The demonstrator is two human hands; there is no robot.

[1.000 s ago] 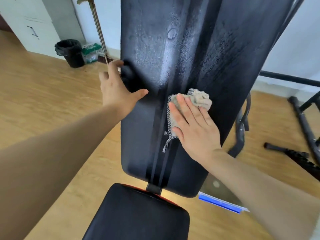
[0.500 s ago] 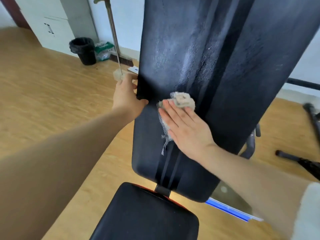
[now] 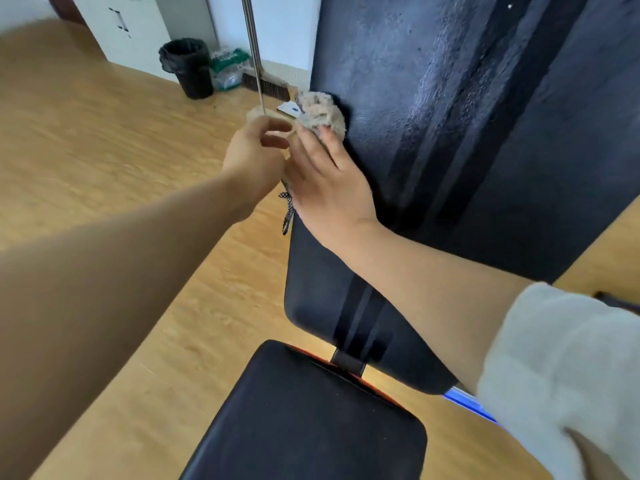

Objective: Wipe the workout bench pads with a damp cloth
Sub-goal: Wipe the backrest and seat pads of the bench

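Observation:
The black backrest pad (image 3: 450,133) rises steeply, streaked with damp patches. The black seat pad (image 3: 311,410) lies below it, nearest me. A beige cloth (image 3: 322,112) is bunched at the backrest's left edge, and a mesh strip of it hangs under my palm. My right hand (image 3: 329,178) presses the cloth against that edge with straight fingers; its thumb is hidden. My left hand (image 3: 256,150) is just left of it, off the pad, with thumb and fingers curled and pinching the cloth's near edge.
Wooden floor spreads to the left. At the far wall stand a black bin (image 3: 188,67), a green-and-white bag (image 3: 227,69), a broom with a metal pole (image 3: 252,46) and a white cabinet (image 3: 128,26). A blue-edged item (image 3: 467,401) lies under the bench.
My right hand slid the cloth left from the middle of the backrest to its left edge. My left hand let go of the pad's edge and came to the cloth.

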